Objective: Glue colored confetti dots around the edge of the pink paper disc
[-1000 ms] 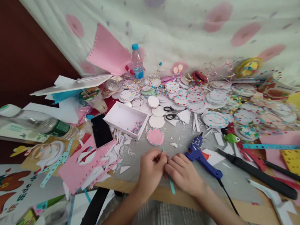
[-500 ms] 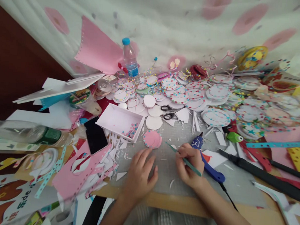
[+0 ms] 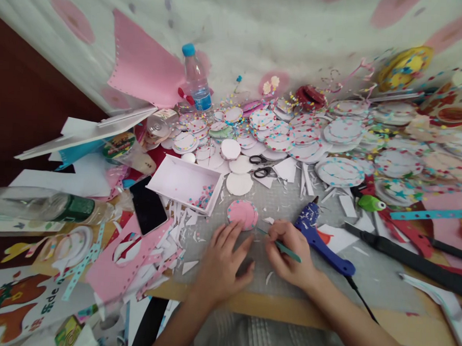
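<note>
Locate pink disc (image 3: pixel 242 213) just below centre of frame, flat on grey mat (image 3: pixel 387 282), with small coloured dots along rim. Note left hand (image 3: pixel 223 257) at lower centre: spread, grasping nothing, fingertips laid on near edge of disc. Note right hand (image 3: pixel 297 273), lower right of centre: pinching green stick (image 3: pixel 289 251) pen-fashion, tip pointing left towards right side of disc. Cannot tell whether touching rim or just short of it.

Judge step in hand as fine stick work beside rim. Press lightly with left fingertips, enough to stop sliding without creasing. Keep those fingers out of line with tip. Steer from fingertips, not forearm. Better to turn disc than to reach across it. Sweep aside white scrap (image 3: pixel 267 221) just above tip. Beware blue glue gun (image 3: pixel 323 248), right of centre, just beside right hand. Avoid jolting white box (image 3: pixel 177 178), left of centre, with loose dots (image 3: pixel 205 196) inside.
</note>
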Available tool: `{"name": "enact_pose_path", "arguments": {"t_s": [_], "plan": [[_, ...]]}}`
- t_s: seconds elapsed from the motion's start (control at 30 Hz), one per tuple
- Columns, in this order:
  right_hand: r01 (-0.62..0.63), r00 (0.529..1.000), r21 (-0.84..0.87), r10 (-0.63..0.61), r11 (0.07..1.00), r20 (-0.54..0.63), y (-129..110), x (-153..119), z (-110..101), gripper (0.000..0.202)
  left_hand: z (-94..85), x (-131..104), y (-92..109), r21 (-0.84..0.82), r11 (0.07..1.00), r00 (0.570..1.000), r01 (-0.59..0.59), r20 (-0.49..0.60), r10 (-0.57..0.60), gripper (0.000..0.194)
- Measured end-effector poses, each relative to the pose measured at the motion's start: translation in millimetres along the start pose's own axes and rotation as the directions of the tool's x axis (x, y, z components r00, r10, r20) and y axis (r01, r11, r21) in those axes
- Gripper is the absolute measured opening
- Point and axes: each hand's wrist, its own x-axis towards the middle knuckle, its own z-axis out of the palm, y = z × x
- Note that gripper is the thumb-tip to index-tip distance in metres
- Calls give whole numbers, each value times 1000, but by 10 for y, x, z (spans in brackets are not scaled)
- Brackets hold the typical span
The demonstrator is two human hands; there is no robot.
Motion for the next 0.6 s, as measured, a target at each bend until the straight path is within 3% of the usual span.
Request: {"name": "enact_pose_path", "arguments": {"t_s": [0.6], "plan": [[43,994,-92,-34,995,100,4,22,19,21,13,4,-24,-23,1000,1000,-4,-25,3,44]]}}
